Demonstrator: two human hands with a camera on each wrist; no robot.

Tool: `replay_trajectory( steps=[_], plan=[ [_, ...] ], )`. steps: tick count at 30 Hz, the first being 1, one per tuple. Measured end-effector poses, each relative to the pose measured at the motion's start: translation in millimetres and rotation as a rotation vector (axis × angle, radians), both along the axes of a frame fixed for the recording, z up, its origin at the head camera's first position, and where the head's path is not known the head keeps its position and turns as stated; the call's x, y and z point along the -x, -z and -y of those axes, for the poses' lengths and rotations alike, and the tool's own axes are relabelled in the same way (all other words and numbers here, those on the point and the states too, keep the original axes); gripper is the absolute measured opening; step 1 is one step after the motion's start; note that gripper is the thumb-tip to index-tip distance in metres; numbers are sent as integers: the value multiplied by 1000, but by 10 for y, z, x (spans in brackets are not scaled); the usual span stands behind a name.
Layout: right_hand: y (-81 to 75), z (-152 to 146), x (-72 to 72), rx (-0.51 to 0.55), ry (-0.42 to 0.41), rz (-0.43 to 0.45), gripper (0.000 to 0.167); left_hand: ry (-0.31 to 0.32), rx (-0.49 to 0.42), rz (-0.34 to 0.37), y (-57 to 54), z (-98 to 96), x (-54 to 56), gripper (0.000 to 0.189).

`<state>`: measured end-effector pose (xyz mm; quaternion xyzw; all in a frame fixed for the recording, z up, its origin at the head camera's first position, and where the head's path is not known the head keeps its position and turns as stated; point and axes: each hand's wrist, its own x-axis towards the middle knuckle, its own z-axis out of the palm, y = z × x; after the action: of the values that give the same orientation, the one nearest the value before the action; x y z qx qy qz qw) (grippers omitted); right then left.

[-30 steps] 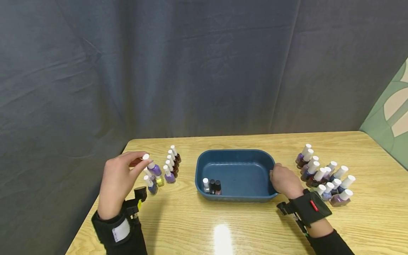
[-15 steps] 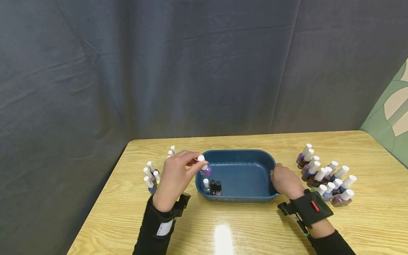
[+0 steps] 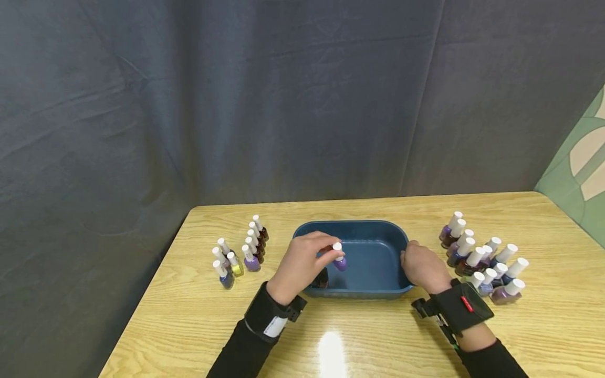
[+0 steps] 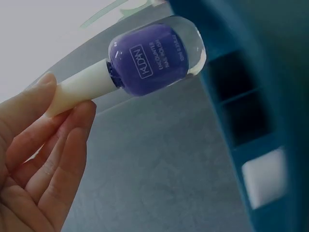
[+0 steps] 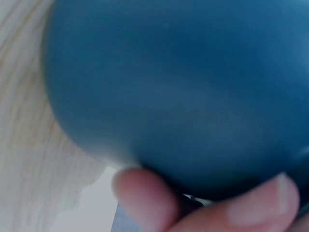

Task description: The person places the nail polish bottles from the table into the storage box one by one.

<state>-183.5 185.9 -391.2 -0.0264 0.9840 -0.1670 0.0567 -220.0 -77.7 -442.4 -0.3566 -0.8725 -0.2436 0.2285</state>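
Note:
My left hand (image 3: pixel 304 262) pinches the white cap of a purple nail polish bottle (image 4: pixel 149 60) between thumb and fingers. In the head view the bottle hangs cap-up over the blue plastic tub (image 3: pixel 373 286), close above its floor. At the tub's right end my right hand (image 3: pixel 424 268) grips the rim; in the right wrist view its thumb and a finger (image 5: pixel 145 198) lie at the tub's edge. A dark-capped bottle (image 3: pixel 321 278) shows in the tub's near left corner, partly hidden by the left hand. The left wrist view also catches a white cap (image 4: pixel 265 176) there.
On the table's left stand a row of brown and purple bottles (image 3: pixel 252 261) and a small cluster with a yellow bottle (image 3: pixel 235 266). Several white-capped bottles (image 3: pixel 472 261) crowd the right side, close by the right wrist. A grey curtain (image 3: pixel 302 105) hangs behind the table.
My left hand has carried the purple nail polish bottle rightward from the left cluster to over the tub's middle. The right hand has stayed on the rim.

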Motion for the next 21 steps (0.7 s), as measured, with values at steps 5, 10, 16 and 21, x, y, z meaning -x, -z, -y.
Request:
replay_trajectory(
  steps=[5,10,16,21],
  plan=[
    [1,-2,7,4,5,13,29,29,50,45,-242,-83,-168,31],
    [2,-2,9,3,2,7,29,61,42,122,-702,-129,-459,25],
    [8,-6,16,3,7,12,29,-13,194,107,-754,-153,-485,24],
    [4,-6,14,3,6,9,29,-44,265,127,-739,-122,-469,23]
  ],
)
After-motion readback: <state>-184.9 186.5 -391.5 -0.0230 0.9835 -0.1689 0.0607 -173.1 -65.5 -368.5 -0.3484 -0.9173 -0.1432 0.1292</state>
